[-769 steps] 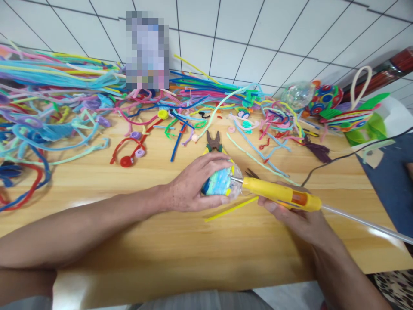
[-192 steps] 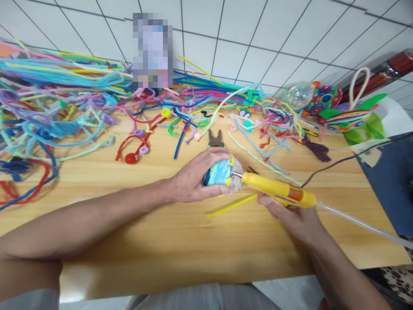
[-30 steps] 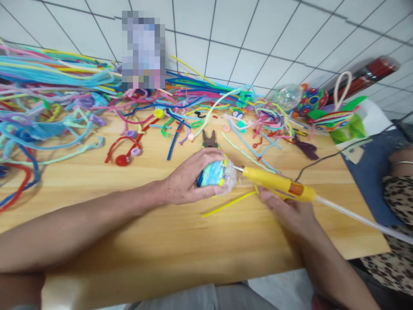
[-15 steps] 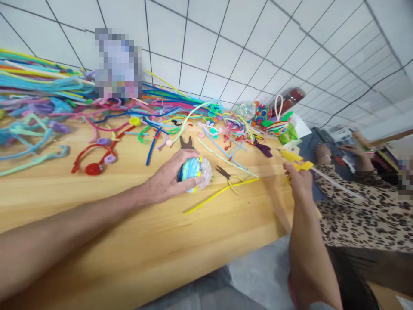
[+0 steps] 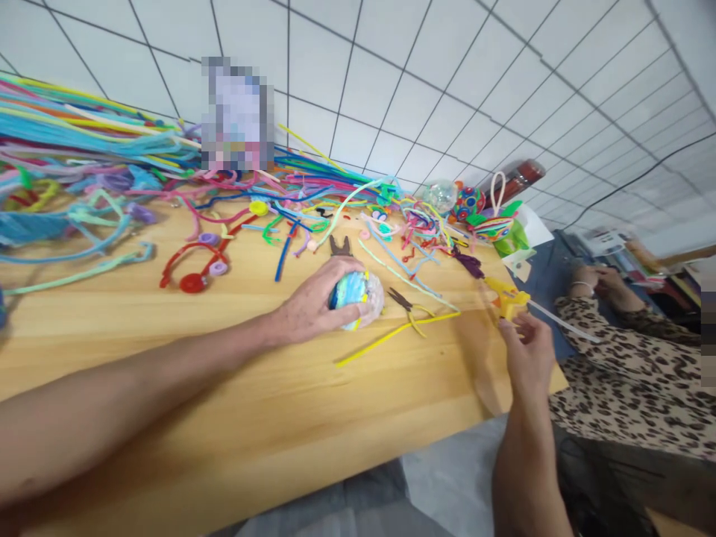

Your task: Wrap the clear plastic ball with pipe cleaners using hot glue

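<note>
My left hand (image 5: 316, 302) is wrapped round a ball (image 5: 353, 292) wound in blue, green and yellow on one side and clear on the other, resting on the wooden table (image 5: 251, 418). At the right edge, a yellow glue gun (image 5: 512, 300) has a white glue stick (image 5: 564, 322) sticking out behind. Just below its handle is my right hand (image 5: 529, 343), fingers loosely bent and apart, the thumb tip close to the handle. Contact there is unclear. Yellow-handled pliers (image 5: 412, 309) and a yellow stem (image 5: 372, 347) lie beside the ball.
Dark pliers (image 5: 340, 247) lie behind my left hand. Colourful pipe cleaners (image 5: 123, 138) are heaped along the tiled wall. A red headband shape (image 5: 193, 282) lies at left, a clear ball (image 5: 441, 195) at the back. At right sits a person in leopard print (image 5: 620, 373), hands together.
My right hand has loosened from the glue gun and sits lower, behind its handle. The view has shifted, moving the scene rightward. My left hand still holds the ball. The other person's hands have come together.
</note>
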A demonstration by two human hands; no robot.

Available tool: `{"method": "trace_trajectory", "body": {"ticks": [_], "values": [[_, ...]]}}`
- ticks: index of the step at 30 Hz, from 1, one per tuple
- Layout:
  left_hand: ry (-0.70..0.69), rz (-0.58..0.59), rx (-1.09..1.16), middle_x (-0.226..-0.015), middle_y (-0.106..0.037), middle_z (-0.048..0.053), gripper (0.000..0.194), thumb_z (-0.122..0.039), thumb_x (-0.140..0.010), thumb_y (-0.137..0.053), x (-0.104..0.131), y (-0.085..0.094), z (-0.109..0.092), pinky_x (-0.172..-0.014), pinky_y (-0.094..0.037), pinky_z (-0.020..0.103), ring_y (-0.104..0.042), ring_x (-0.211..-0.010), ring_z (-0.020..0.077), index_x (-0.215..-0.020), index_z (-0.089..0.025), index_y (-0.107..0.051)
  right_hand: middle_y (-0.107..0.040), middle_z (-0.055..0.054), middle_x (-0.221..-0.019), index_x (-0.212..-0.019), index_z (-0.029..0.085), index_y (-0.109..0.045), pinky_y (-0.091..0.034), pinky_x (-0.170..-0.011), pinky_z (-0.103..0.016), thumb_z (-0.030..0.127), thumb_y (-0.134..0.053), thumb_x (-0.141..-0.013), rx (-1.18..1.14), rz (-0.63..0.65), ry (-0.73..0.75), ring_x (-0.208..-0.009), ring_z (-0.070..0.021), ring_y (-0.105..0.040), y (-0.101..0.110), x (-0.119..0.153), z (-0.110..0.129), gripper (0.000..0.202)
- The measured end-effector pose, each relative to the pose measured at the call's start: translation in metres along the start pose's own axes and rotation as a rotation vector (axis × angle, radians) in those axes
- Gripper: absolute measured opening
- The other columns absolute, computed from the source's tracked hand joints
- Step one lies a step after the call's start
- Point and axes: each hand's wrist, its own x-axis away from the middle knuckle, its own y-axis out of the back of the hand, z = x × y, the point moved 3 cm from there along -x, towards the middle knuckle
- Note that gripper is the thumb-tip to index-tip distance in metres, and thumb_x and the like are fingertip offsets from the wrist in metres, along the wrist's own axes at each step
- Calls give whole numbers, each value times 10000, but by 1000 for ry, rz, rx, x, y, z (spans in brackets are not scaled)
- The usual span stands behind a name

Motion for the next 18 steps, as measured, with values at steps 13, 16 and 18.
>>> {"method": "trace_trajectory", "body": {"ticks": [13, 16, 18], "values": [[174, -47, 136, -1260, -673, 113, 517, -501, -928, -683, -4, 3, 10, -1047, -538, 430, -646, -1146, 268, -1323, -186, -572, -316, -196, -1729, -1723, 286, -84, -286, -1335, -668, 316, -909, -784, -182, 772, 865, -1627, -413, -309, -119, 94, 187, 1251], [198, -66, 201, -1260, -681, 108, 528, -507, -900, -687, -8, 5, 10, -1026, -547, 431, -648, -1133, 270, -1305, -182, -587, -322, -181, -1725, -1718, 305, -80, -280, -1336, -669, 322, -898, -795, -237, 776, 869, -1627, -406, -315, -128, 87, 191, 1233], [244, -103, 250, -1252, -683, 99, 521, -515, -893, -684, -11, 8, 11, -1003, -563, 419, -655, -1129, 263, -1285, -182, -601, -276, -183, -1746, -1718, 301, -62, -294, -1329, -668, 392, -919, -779, -296, 791, 856, -1638, -410, -288, -129, 82, 194, 1274]]}}
